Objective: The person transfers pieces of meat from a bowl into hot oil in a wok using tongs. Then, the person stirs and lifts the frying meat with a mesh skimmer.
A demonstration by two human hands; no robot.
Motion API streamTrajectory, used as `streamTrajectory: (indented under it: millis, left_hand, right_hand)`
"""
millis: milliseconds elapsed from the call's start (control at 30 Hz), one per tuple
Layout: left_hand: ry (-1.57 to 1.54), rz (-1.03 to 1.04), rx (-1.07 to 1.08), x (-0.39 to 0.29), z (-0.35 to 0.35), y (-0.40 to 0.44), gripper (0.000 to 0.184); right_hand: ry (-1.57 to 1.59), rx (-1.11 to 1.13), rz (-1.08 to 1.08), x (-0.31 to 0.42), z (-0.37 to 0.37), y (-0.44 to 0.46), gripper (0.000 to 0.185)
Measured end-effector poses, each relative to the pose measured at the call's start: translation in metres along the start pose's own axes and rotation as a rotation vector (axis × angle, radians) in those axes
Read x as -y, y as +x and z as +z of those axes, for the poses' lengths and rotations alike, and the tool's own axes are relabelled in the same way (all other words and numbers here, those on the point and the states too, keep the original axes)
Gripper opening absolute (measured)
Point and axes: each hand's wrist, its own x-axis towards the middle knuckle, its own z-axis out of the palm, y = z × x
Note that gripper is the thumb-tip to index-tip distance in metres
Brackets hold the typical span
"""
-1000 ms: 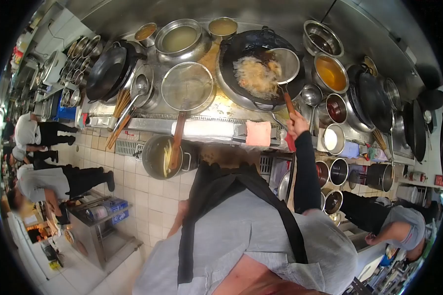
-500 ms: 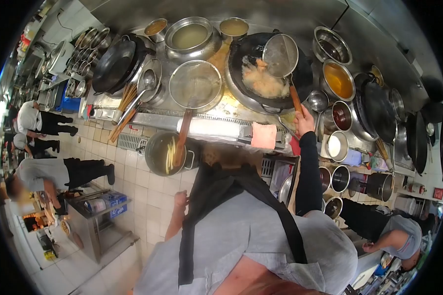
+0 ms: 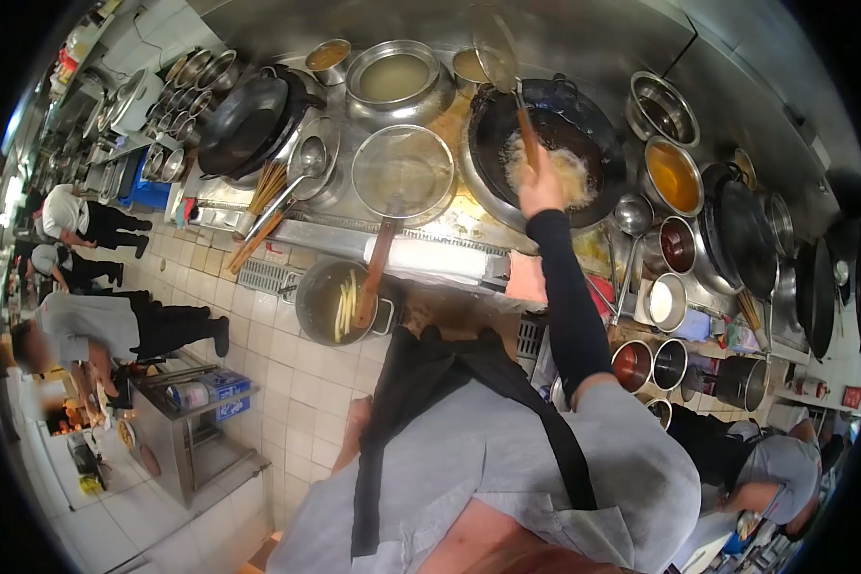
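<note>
My right hand [image 3: 542, 184] is closed around the wooden handle of a mesh strainer [image 3: 494, 48]. The strainer's head is raised over the far left rim of a black wok [image 3: 598, 107], tilted and blurred by motion. Pale food [image 3: 572, 182] bubbles in dark oil inside the wok, partly hidden by my hand. My left hand [image 3: 360, 413] hangs low beside the apron; its fingers cannot be made out. A second mesh strainer [image 3: 402, 167] with a wooden handle lies on the stove top left of the wok, its handle reaching over a pot [image 3: 320, 304] with yellowish strips.
A ladle [image 3: 632, 216] and bowls of orange liquid [image 3: 677, 180] and red sauce [image 3: 676, 245] stand right of the wok. Behind is a metal pot [image 3: 392, 78]; more woks [image 3: 249, 124] sit at left. Other people [image 3: 105, 330] are at both sides.
My right hand has moved left and farther over the wok. The strainer has risen from beside the food to beyond the rim. My left hand has dropped slightly, and the view has shifted.
</note>
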Motion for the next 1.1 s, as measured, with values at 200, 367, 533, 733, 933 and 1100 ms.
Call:
streamTrajectory:
  millis: [200,367,533,733,933,1100]
  left_hand:
    - [0.113,0.051,-0.063,-0.007,-0.014,0.007,0.017]
    - [0.016,-0.006,-0.07,0.012,0.002,0.0,0.02]
    - [-0.018,-0.065,-0.055,0.021,0.0,0.002,0.021]
    - [0.235,0.042,0.101,0.032,-0.022,0.033,0.02]
    - [0.222,0.305,-0.042,0.018,-0.059,0.082,0.016]
    - [0.282,0.284,-0.062,0.004,-0.078,0.106,0.017]
  right_hand:
    - [-0.304,0.232,0.048,0.025,0.075,0.047,0.054]
    - [-0.354,0.22,0.002,0.039,0.085,0.027,0.059]
    - [-0.14,0.101,-0.079,0.002,0.046,0.01,0.051]
    - [-0.282,-0.094,-0.02,-0.044,-0.074,-0.055,0.05]
    - [-0.428,-0.224,0.229,-0.091,-0.145,-0.103,0.051]
    - [0.064,-0.236,0.245,-0.165,-0.117,-0.146,0.038]
